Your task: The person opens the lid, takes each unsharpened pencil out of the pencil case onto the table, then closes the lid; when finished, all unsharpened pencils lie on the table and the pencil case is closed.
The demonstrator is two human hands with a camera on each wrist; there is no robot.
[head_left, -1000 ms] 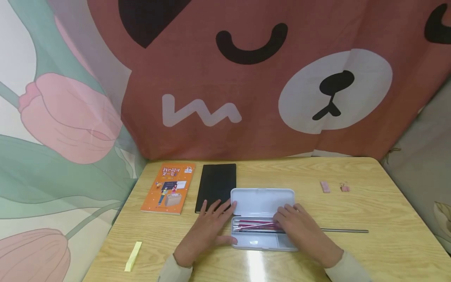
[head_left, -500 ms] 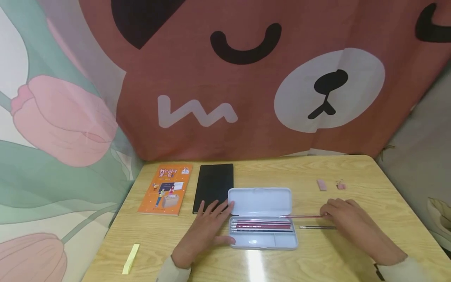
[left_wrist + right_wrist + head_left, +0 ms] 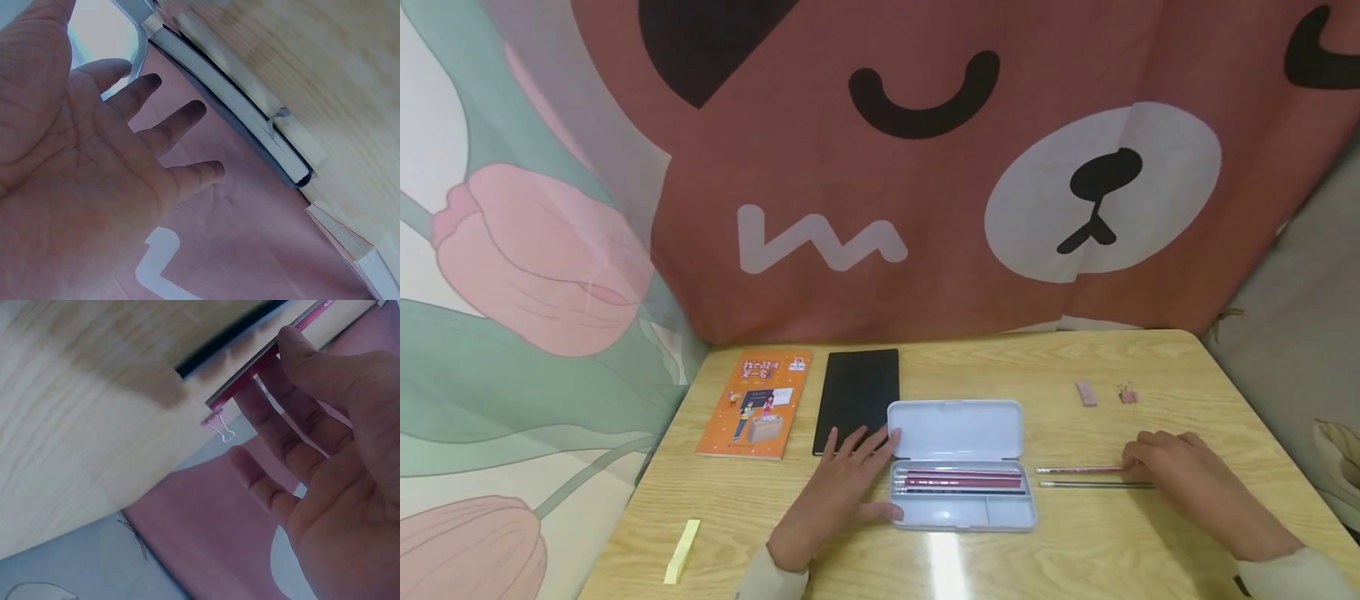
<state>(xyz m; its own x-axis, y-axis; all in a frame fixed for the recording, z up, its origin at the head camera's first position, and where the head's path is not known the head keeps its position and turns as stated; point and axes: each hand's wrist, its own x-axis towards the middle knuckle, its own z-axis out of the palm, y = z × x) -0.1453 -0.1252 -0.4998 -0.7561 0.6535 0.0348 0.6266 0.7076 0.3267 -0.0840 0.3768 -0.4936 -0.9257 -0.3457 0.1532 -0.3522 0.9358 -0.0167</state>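
A white pencil case (image 3: 955,430) lies open on the table, with several red and dark pencils (image 3: 958,482) in its long back compartment. My left hand (image 3: 838,492) rests at the case's left end, fingers spread and straight, thumb on its front left corner. To the right of the case, my right hand (image 3: 1195,479) pinches a red pencil (image 3: 1082,470) between thumb and fingers, as the right wrist view also shows with the red pencil (image 3: 269,356). A dark pencil (image 3: 1093,484) lies parallel just in front of it, its right end hidden by the hand in the head view.
An orange book (image 3: 756,404) and a black notebook (image 3: 857,400) lie at the back left. A yellow paper strip (image 3: 682,552) is at the front left. Behind my right hand sit a pink eraser (image 3: 1086,393) and a pink binder clip (image 3: 1127,393).
My right hand has left the case with a red pencil and moved right, bringing it down beside the dark pencil, now wholly outside the case. My left hand has stayed in place.
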